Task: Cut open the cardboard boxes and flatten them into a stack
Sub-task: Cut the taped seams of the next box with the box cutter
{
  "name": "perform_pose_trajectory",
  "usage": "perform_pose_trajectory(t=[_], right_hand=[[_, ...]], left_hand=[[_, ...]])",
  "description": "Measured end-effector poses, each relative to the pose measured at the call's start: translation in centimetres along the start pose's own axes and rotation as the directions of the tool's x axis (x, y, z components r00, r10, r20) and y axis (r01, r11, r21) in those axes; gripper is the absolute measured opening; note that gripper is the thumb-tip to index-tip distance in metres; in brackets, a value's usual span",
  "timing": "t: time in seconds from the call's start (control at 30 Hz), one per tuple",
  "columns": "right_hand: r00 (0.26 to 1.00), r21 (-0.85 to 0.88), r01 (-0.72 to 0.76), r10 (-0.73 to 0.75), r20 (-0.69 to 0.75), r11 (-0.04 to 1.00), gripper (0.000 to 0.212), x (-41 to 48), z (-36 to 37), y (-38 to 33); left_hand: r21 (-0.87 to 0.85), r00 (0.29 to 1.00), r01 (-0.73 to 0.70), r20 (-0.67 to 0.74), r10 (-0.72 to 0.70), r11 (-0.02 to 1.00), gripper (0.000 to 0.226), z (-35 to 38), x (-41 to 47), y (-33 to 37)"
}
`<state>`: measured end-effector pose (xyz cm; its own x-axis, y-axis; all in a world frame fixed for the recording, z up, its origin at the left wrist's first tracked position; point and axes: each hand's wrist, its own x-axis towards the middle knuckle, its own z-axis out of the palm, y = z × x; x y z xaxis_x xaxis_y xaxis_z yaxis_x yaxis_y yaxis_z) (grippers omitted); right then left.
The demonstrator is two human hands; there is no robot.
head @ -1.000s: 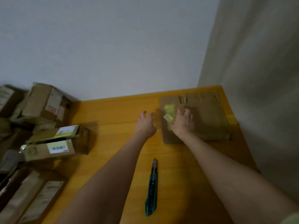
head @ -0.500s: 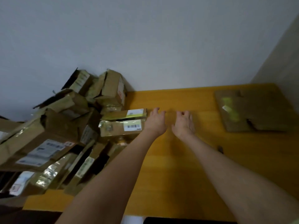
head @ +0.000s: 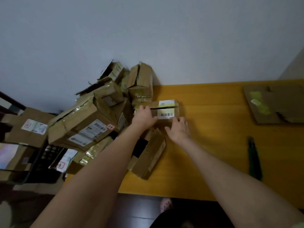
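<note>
A small cardboard box [head: 166,109] with a barcode label lies on the yellow table [head: 213,145] at the edge of a pile of boxes [head: 92,119]. My left hand [head: 144,116] grips the box's left end, fingers over its top and thumb on its front. The fingertips of my right hand [head: 178,130] touch the box's front lower edge below the label, fingers spread. Flattened cardboard [head: 278,104] lies at the table's far right. A green utility knife [head: 255,157] lies on the table to the right of my right forearm.
Another open box [head: 148,157] lies under my left forearm near the table's front edge. More boxes and a dark crate [head: 44,160] fill the left side. A white wall runs behind the table.
My view swung left from the flattened cardboard to the pile. Both hands left the flat cardboard, crossed the table and reached the small labelled box, and the left one took hold of it.
</note>
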<state>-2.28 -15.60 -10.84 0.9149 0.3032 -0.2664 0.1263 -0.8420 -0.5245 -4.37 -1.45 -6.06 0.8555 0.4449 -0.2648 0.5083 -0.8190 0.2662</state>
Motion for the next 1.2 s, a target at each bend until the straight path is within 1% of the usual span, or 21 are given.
perform_pose_trajectory(t=[0.07,0.17,0.3,0.37,0.4,0.43,0.5,0.53,0.63,0.67,0.7,0.73,0.77,0.83,0.87,0.9,0.97,1.03,1.07,1.13,1.2], right_hand=[[0.999,0.046,-0.023,0.022,0.03,0.999,0.048,-1.3,1.3,0.0],[0.991,0.082,-0.09,0.081,0.105,0.993,0.049,-3.4,2.8,0.7],[0.962,0.178,-0.22,0.183,0.2,0.959,0.049,-4.9,3.4,1.1],[0.938,0.269,-0.294,0.224,0.263,0.917,0.051,-5.4,3.6,0.8],[0.916,0.338,-0.362,0.265,0.3,0.869,0.052,-5.7,3.8,0.6],[0.882,0.425,-0.449,0.315,0.349,0.786,0.055,-6.0,4.0,0.4],[0.803,0.603,-0.596,0.386,0.454,0.53,0.063,-6.6,4.1,-0.1],[0.78,0.668,-0.62,0.411,0.471,0.411,0.068,-6.7,4.0,-0.2],[0.74,0.799,-0.579,0.514,0.434,0.159,0.078,-6.6,2.5,0.6],[0.73,0.829,-0.551,0.537,0.423,0.097,0.078,-6.7,1.7,1.0],[0.729,0.851,-0.521,0.55,0.407,0.06,0.075,-6.7,0.8,1.3],[0.737,0.87,-0.49,0.56,0.379,0.055,0.068,-6.7,-0.2,1.6],[0.742,0.885,-0.46,0.576,0.343,0.066,0.058,-6.8,-1.2,1.8],[0.744,0.916,-0.391,0.619,0.253,0.095,0.044,-7.0,-2.7,2.4],[0.748,0.93,-0.35,0.632,0.203,0.116,0.041,-7.1,-3.2,2.9],[0.758,0.94,-0.311,0.633,0.158,0.138,0.042,-7.3,-3.6,3.4],[0.785,0.947,-0.262,0.612,0.098,0.185,0.056,-7.8,-4.2,4.3],[0.812,0.948,-0.234,0.58,0.068,0.217,0.073,-8.2,-4.3,5.2],[0.825,0.95,-0.213,0.563,0.049,0.229,0.08,-8.4,-4.4,5.5],[0.841,0.943,-0.171,0.541,-0.012,0.286,0.086,-8.7,-4.5,5.9],[0.83,0.932,-0.142,0.554,-0.071,0.333,0.081,-8.7,-4.5,6.3]], left_hand=[[-0.026,0.997,0.056,0.048,-0.055,0.998,0.061,0.1,-1.2,-1.5],[-0.069,0.99,0.079,0.118,-0.07,0.995,0.044,0.9,-2.9,-3.1],[-0.105,0.986,0.061,0.161,-0.044,0.993,0.033,1.3,-4.0,-3.7],[-0.09,0.983,0.024,0.184,-0.007,0.996,0.024,1.4,-4.0,-3.6],[-0.061,0.981,0.003,0.196,0.009,0.998,0.018,1.5,-3.9,-3.5],[-0.035,0.978,-0.019,0.205,0.026,0.999,0.014,1.5,-3.7,-3.5],[-0.042,0.977,-0.069,0.201,0.076,0.997,0.012,1.4,-3.2,-3.4],[-0.063,0.975,-0.101,0.194,0.112,0.993,0.013,1.1,-3.0,-3.2],[-0.186,0.951,-0.222,0.178,0.254,0.957,0.023,-0.2,-2.2,-1.8],[-0.239,0.931,-0.267,0.188,0.314,0.934,0.025,-0.6,-2.2,-1.1],[-0.306,0.907,-0.297,0.206,0.368,0.904,0.025,-0.9,-2.2,-0.4],[-0.396,0.878,-0.3,0.241,0.413,0.868,0.026,-1.2,-2.3,0.3],[-0.506,0.84,-0.26,0.301,0.451,0.822,0.029,-1.3,-2.5,0.9],[-0.675,0.75,-0.092,0.437,0.497,0.732,0.043,-1.4,-2.9,2.2],[-0.719,0.723,-0.029,0.465,0.511,0.694,0.048,-1.3,-3.0,2.9],[-0.754,0.721,0.019,0.466,0.513,0.657,0.048,-1.2,-3.2,3.5],[-0.795,0.763,0.072,0.433,0.48,0.603,0.053,-0.7,-3.3,4.7],[-0.802,0.785,0.075,0.414,0.46,0.592,0.075,0.2,-3.1,5.8],[-0.802,0.787,0.052,0.4,0.469,0.595,0.081,0.6,-3.1,6.3],[-0.785,0.788,-0.045,0.352,0.505,0.618,0.083,1.5,-3.3,7.0],[-0.77,0.779,-0.108,0.328,0.535,0.629,0.077,2.1,-3.5,7.6]])
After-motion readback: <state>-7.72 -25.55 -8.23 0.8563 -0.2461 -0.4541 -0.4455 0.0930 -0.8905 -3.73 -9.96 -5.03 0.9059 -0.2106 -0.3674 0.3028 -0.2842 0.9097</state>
